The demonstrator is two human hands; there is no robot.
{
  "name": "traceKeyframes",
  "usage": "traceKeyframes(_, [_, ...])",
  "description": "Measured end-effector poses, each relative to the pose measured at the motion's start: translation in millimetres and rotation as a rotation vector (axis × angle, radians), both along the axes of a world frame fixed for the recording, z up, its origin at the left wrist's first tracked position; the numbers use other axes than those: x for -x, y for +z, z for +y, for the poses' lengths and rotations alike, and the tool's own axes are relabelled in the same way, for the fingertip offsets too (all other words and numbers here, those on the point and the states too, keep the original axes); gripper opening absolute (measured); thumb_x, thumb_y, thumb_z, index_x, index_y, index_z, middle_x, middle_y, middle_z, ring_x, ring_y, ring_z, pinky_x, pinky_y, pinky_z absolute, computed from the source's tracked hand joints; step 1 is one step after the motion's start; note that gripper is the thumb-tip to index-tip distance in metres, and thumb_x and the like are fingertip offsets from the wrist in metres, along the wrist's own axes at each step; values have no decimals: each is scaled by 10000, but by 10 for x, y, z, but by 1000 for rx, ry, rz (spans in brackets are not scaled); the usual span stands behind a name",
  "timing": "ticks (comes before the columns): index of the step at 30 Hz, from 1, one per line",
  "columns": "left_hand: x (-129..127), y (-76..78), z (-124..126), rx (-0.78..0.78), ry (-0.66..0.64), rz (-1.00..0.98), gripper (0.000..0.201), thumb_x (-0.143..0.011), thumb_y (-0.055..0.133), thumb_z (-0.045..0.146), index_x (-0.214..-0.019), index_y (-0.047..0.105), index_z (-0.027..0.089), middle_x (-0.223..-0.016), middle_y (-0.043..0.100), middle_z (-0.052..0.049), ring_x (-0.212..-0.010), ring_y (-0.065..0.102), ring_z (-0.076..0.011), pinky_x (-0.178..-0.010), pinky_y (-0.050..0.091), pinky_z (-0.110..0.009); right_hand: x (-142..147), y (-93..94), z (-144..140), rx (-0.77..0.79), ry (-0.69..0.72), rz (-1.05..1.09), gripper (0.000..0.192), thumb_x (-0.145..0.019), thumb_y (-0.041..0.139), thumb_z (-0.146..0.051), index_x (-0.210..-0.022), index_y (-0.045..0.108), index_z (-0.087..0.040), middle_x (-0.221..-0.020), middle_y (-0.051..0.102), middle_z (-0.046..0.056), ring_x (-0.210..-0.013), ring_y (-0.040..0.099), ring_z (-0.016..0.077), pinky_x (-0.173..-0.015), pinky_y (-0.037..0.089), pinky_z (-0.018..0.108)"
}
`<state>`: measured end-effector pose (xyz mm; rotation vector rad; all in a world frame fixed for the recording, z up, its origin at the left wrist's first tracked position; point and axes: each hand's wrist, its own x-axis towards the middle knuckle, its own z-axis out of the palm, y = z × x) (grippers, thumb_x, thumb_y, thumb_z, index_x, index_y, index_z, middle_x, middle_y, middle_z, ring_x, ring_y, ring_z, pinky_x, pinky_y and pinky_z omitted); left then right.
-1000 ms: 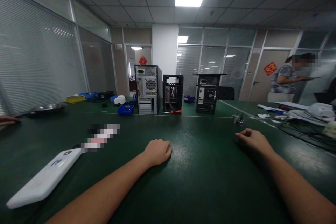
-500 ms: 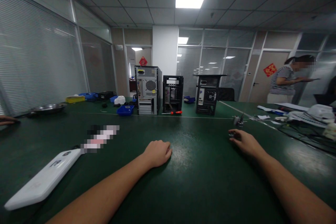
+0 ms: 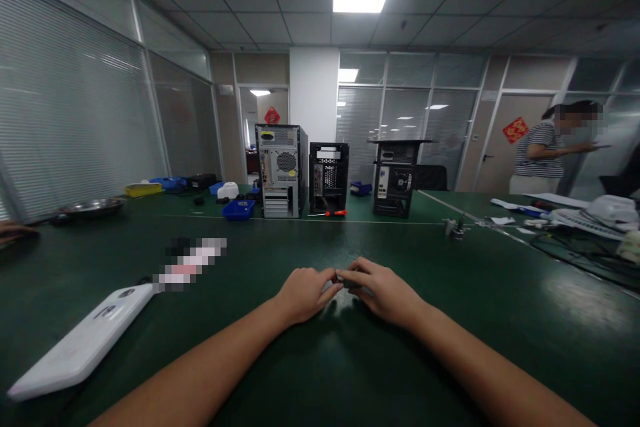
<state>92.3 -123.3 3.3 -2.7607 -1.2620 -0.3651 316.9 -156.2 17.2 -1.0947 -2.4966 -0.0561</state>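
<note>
My left hand [image 3: 305, 295] and my right hand [image 3: 383, 290] meet fingertip to fingertip, low over the green table [image 3: 280, 373] in front of me. Between them is a small dark grey, metal-looking piece [image 3: 345, 283], mostly hidden by the fingers. The right thumb and fingers are closed around it, while the left thumb and forefinger pinch at its left end. What exactly the piece is, I cannot make out. Farther right, a small cluster of metal parts [image 3: 455, 228] stands on the table.
Three computer cases [image 3: 281, 170] stand at the back, with a red-handled screwdriver [image 3: 336, 213] before the middle one. A blue tray [image 3: 239, 210] is left of them. A long white device [image 3: 83, 343] lies at left; cables [image 3: 575, 257] lie right. A person [image 3: 540, 150] stands behind.
My right hand has come left from near the metal parts, carrying the small piece to my left hand. The left thumb and forefinger have extended to pinch at it.
</note>
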Motion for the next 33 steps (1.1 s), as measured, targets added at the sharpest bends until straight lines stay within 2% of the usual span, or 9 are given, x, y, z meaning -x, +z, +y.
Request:
traceKeyframes(5, [0, -1, 0, -29, -59, 28, 419, -1008, 264, 472, -1172, 573, 241, -906, 714, -66, -788, 670, -227, -731, 486, -321, 52, -46, -23, -19, 11, -7, 622, -888, 525, -179, -1480, 375, -299, -1207, 568, 76, -1014, 594, 186, -879, 507, 333])
traceKeyframes(7, [-9, 4, -9, -35, -69, 26, 421, -1007, 258, 472, -1147, 581, 241, -893, 713, -65, -770, 667, -227, -718, 485, -322, 26, -82, 18, -54, 9, -34, 631, -865, 521, -133, -1461, 396, -296, -1226, 548, 80, -1041, 577, 194, -889, 504, 341])
traceKeyframes(11, [-23, 12, -28, -38, -30, 3, 407, -993, 295, 469, -1107, 621, 252, -845, 710, -62, -754, 665, -232, -701, 480, -327, -65, -139, 120, -131, -70, -18, 511, -838, 468, -53, -1312, 527, -234, -1236, 520, 102, -1099, 527, 219, -936, 479, 386])
traceKeyframes(16, [-15, 13, -31, -3, -33, -74, 344, -955, 408, 407, -1191, 636, 304, -857, 726, -36, -775, 675, -222, -711, 474, -320, -103, -82, 97, -125, -93, 157, 404, -818, 403, -11, -1166, 511, -186, -1102, 566, 92, -1050, 499, 215, -948, 444, 402])
traceKeyframes(20, [-33, 16, -53, 31, -69, -117, 363, -963, 407, 450, -1155, 681, 309, -829, 735, -23, -736, 666, -199, -688, 458, -295, 27, -10, -28, -79, -55, 132, 317, -803, 474, -70, -1094, 511, -189, -1068, 553, 83, -1000, 479, 214, -891, 427, 379])
traceKeyframes(24, [-62, -6, -60, 29, -128, -101, 410, -977, 394, 478, -935, 745, 268, -769, 731, -19, -692, 650, -171, -654, 420, -265, 172, -44, -67, -63, -27, -18, 236, -819, 578, -197, -1053, 544, -201, -1057, 565, 68, -994, 468, 225, -867, 391, 379])
traceKeyframes(28, [-70, -52, -21, 3, -174, -120, 448, -984, 399, 470, -834, 743, 225, -716, 718, -27, -646, 631, -150, -618, 380, -250, 216, -105, -38, -78, -49, -70, 125, -888, 526, -209, -1008, 560, -202, -1022, 584, 61, -970, 475, 211, -844, 372, 356])
traceKeyframes(33, [-58, -38, -11, -36, -130, -138, 525, -995, 342, 510, -829, 747, 220, -687, 708, -35, -612, 615, -150, -609, 371, -257, 71, -75, 50, -120, -107, -63, 191, -974, 415, -298, -1030, 577, -214, -1026, 589, 71, -973, 491, 200, -861, 369, 347])
